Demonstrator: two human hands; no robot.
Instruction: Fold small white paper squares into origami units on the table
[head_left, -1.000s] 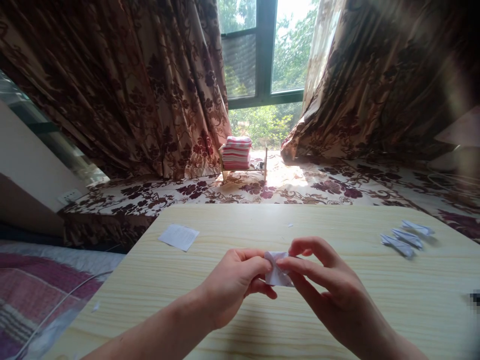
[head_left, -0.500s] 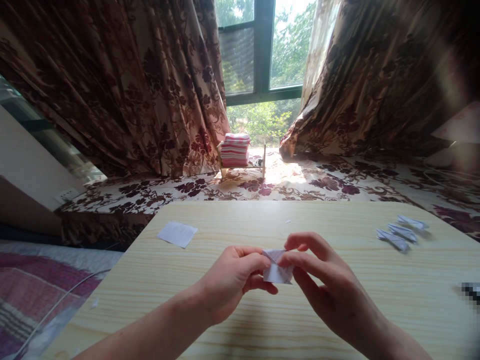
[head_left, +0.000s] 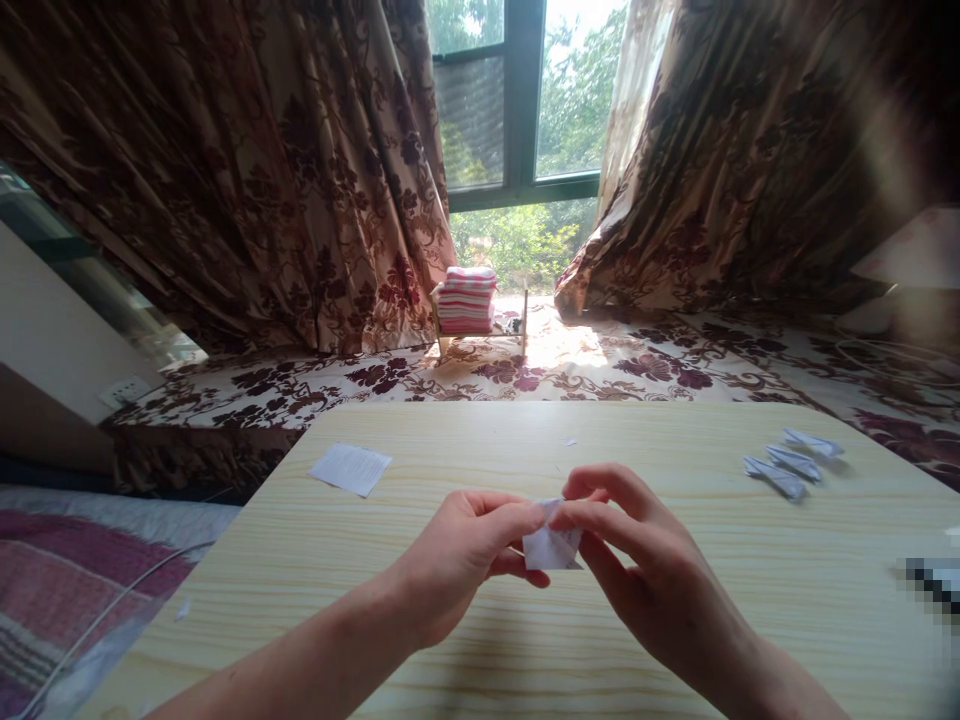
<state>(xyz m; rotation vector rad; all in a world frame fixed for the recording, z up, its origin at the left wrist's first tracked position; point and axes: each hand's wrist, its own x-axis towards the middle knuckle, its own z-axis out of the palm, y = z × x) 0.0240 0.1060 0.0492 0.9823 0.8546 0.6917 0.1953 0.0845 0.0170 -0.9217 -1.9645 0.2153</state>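
Note:
A small piece of folded white paper (head_left: 551, 548) is held up above the wooden table (head_left: 420, 440). My left hand (head_left: 480, 545) pinches its left side, thumb on top and fingers beneath. On the right, my right hand (head_left: 637, 550) grips the paper's upper right part between the thumb and fingers, with the forefinger lying over its face. Fingers cover part of the folds. Three folded paper pieces (head_left: 793, 463), long and narrow, lie together at the table's right. A flat printed paper sheet (head_left: 350, 469) rests at the far left of the tabletop.
Tiny paper scraps (head_left: 571, 442) lie on the table. Behind it, a small stand with a stack of striped cloths (head_left: 466, 300) sits on a flowered window seat. A cable (head_left: 112, 610) runs over bedding at the left. A blurred dark object (head_left: 930, 583) is at the right edge.
The view has shifted slightly. Both hands keep hold of the paper, and the fingers of both hands have moved a little closer together over its upper edge.

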